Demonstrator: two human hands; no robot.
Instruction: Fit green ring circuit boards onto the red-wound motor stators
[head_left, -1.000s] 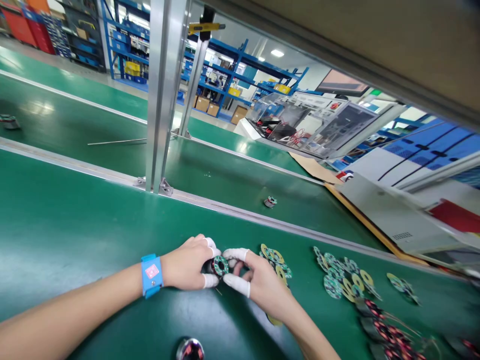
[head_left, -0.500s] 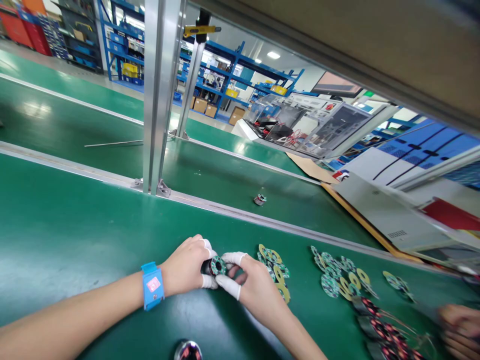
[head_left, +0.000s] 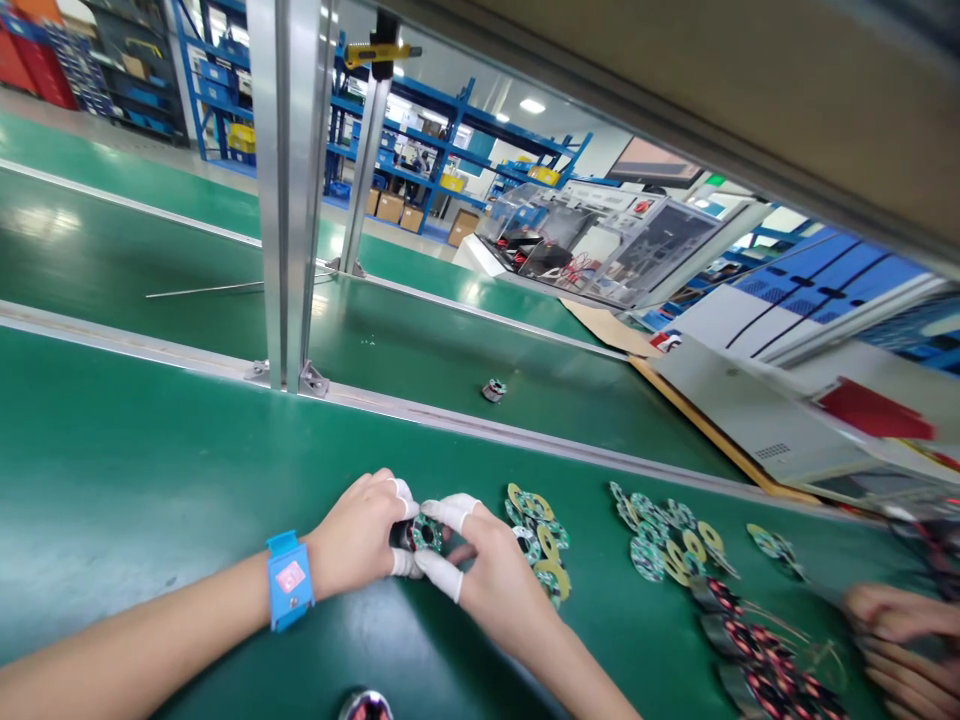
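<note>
With white finger cots on its thumb and finger, my left hand grips a small dark motor stator over the bench. A blue wrist strap is around that wrist. My right hand, also in finger cots, pinches a green ring-shaped circuit board by its edges at the stator's right end. Whether the board is seated on the stator I cannot tell. Just right of my right hand lies a pile of round green and yellow circuit boards. Another stator, shiny-rimmed, stands at the bottom edge.
More round boards lie to the right, above a group of stators with copper windings. Another person's hand is at the far right. One stator sits on the green belt beyond the metal rail. An aluminium post rises at left.
The view has shifted slightly, moving the scene leftward. My right fingers now close over the board's edges, where before they were beside it. The other person's hand shows more fully.
</note>
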